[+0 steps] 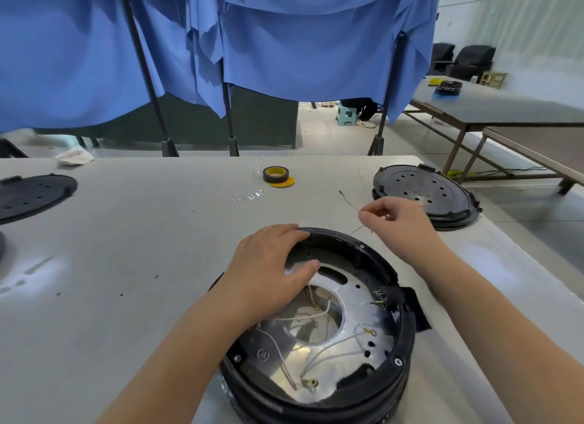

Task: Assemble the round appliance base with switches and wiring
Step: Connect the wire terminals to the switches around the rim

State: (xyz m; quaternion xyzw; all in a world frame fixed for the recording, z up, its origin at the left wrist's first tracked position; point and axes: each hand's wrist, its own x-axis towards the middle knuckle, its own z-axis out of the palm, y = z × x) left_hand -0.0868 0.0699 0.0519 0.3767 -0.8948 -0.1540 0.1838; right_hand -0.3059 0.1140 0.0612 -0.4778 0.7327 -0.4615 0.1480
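The round black appliance base (401,338) lies open side up on the grey table, near the front. Inside it sit a silver metal plate (354,284), loose white wires with ring terminals (331,348), and a black switch block (387,297) at its right rim. My left hand (268,272) rests on the base's far left rim, fingers over the edge and thumb on the plate. My right hand (395,221) hovers beyond the base and pinches a thin dark wire (349,201) that stretches up and left over the table.
A black perforated cover (423,190) lies at the right behind my right hand, another one (34,193) at the far left. A roll of yellow-cored tape (276,174) stands at mid table. Blue cloth hangs behind; further tables (505,107) stand on the right.
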